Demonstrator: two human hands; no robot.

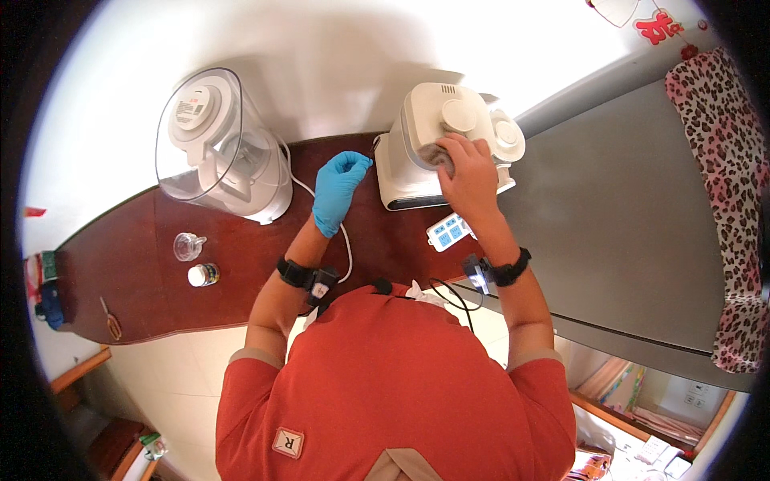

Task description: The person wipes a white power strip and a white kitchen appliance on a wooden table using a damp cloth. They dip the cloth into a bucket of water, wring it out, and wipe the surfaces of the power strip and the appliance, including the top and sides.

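Observation:
Bare, my right hand [469, 174] presses a crumpled grey cloth [436, 155] onto the lid of a cream kitchen appliance [388, 174], beside the lid's round knob [459, 115]. A blue glove covers my left hand [338, 186], which is beside the appliance's left side. Its fingertips are pinched together near a small dark thin item [374, 146]; whether they hold it I cannot tell. To the left stands a blender-like appliance [264, 180] with a white base under a clear cover [174, 144]. A white cable [348, 246] runs on the dark red table [234, 300] between the appliances.
Below the cream appliance lies a white power strip [446, 232]. On the table's left are a small glass cup [188, 246], a white-capped jar [203, 275] and scissors [112, 321]. A large grey surface [601, 228] with a leopard-print cloth [728, 180] borders the right side. A wall rises behind.

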